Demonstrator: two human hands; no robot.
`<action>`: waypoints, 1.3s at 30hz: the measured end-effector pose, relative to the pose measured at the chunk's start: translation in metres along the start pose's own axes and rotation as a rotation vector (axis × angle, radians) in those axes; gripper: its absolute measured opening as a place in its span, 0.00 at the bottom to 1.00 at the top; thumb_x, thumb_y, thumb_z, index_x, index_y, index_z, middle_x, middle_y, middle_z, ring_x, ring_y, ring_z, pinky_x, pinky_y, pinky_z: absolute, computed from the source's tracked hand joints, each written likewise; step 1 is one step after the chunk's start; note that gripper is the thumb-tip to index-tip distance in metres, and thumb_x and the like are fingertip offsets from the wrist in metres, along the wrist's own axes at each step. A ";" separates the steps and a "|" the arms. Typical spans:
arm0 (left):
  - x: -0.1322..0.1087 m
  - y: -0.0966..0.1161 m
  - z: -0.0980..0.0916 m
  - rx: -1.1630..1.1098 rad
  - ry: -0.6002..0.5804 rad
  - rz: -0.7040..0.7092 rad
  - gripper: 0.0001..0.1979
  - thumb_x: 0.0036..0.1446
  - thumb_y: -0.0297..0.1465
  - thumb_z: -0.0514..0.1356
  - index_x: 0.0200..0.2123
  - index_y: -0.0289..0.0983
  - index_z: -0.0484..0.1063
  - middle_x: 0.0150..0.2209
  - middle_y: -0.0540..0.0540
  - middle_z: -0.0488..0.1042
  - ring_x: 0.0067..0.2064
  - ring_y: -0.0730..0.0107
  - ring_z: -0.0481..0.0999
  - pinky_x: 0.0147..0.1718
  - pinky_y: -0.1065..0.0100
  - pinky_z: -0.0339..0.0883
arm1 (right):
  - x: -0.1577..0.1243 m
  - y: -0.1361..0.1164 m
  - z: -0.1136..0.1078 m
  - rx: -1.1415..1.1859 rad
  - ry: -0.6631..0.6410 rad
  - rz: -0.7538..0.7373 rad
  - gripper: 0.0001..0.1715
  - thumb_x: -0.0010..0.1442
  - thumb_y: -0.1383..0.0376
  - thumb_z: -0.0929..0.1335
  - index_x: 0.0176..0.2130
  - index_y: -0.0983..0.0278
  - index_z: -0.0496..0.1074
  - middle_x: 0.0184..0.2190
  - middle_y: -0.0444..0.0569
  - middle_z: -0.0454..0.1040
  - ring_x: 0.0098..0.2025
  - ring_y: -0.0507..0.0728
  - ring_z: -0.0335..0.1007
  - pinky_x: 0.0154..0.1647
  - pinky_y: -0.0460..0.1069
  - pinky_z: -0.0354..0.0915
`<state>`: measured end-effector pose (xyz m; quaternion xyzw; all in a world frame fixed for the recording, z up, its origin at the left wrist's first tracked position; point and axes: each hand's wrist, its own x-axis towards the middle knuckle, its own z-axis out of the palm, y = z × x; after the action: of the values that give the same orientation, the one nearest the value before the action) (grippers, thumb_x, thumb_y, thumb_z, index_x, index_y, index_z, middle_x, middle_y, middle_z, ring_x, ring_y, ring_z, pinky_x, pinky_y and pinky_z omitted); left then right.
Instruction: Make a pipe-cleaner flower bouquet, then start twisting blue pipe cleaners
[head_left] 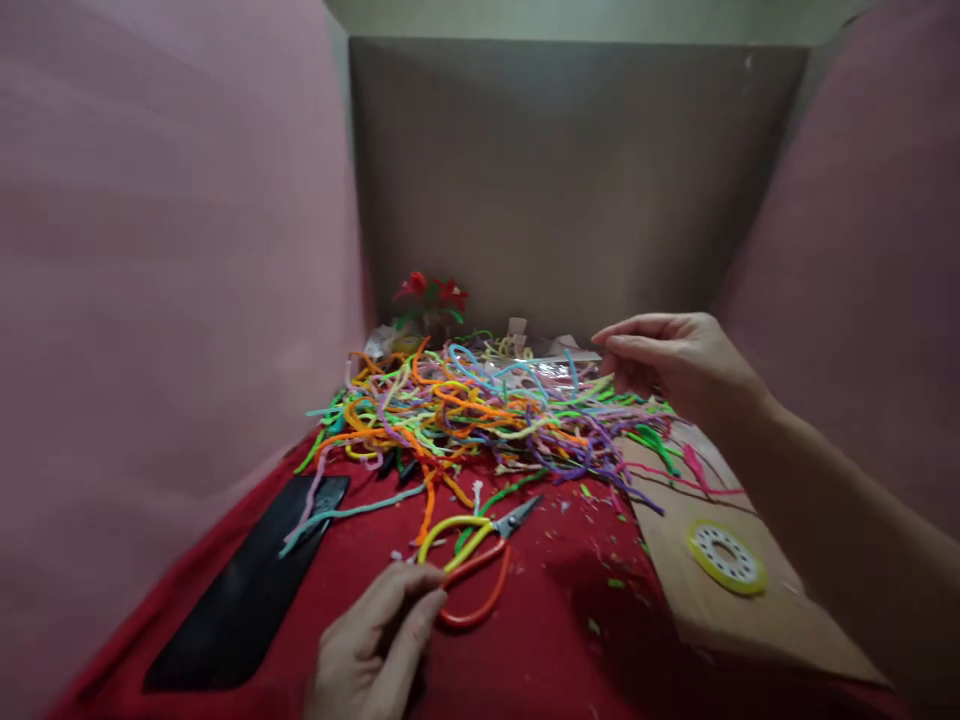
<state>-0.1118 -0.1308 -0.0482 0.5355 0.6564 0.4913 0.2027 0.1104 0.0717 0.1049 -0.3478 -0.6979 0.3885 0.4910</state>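
My left hand [379,640] is at the bottom middle, thumb and index finger pinched together. Their tips overlap the handles of the small scissors [478,560], which have one yellow and one orange-red loop; whether they grip them I cannot tell. The scissors' pointed blades aim up and right over the red cloth. My right hand [667,355] is raised at the right end of a tangled pile of coloured pipe cleaners [480,410]. Its thumb and index finger are nearly together, and anything between them is too small to make out.
A black flat slab [240,600] lies on the red cloth [555,640] at left. On the cardboard sheet [757,625] at right rests a yellow-rimmed white disc [726,557]. Red flowers [431,290] stand behind the pile. Pink side panels and a grey back panel [570,190] enclose the area.
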 end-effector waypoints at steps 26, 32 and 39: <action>0.080 0.016 0.026 1.017 -0.371 0.389 0.16 0.57 0.29 0.46 0.45 0.38 0.69 0.37 0.42 0.74 0.39 0.61 0.73 0.38 0.63 0.66 | -0.133 0.068 -0.085 -0.879 -0.424 0.050 0.26 0.58 0.66 0.61 0.56 0.55 0.59 0.52 0.52 0.66 0.52 0.62 0.62 0.51 0.57 0.60; 0.086 0.006 0.016 0.934 -0.323 0.443 0.15 0.54 0.29 0.49 0.43 0.37 0.69 0.38 0.41 0.74 0.40 0.61 0.72 0.40 0.63 0.65 | -0.120 0.052 -0.049 -1.007 -0.516 -0.067 0.18 0.55 0.70 0.63 0.47 0.61 0.69 0.41 0.54 0.72 0.44 0.61 0.67 0.42 0.54 0.63; 0.087 -0.001 -0.016 0.769 -0.350 0.476 0.18 0.51 0.27 0.52 0.46 0.40 0.66 0.43 0.45 0.72 0.45 0.62 0.71 0.45 0.66 0.64 | -0.086 0.062 -0.025 -1.238 -0.546 -0.113 0.15 0.55 0.75 0.60 0.39 0.66 0.71 0.40 0.55 0.73 0.42 0.58 0.68 0.41 0.49 0.60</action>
<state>-0.1548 -0.0586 -0.0199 0.7814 0.6058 0.1485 -0.0206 0.1649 0.0304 0.0201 -0.4170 -0.9078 -0.0349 0.0271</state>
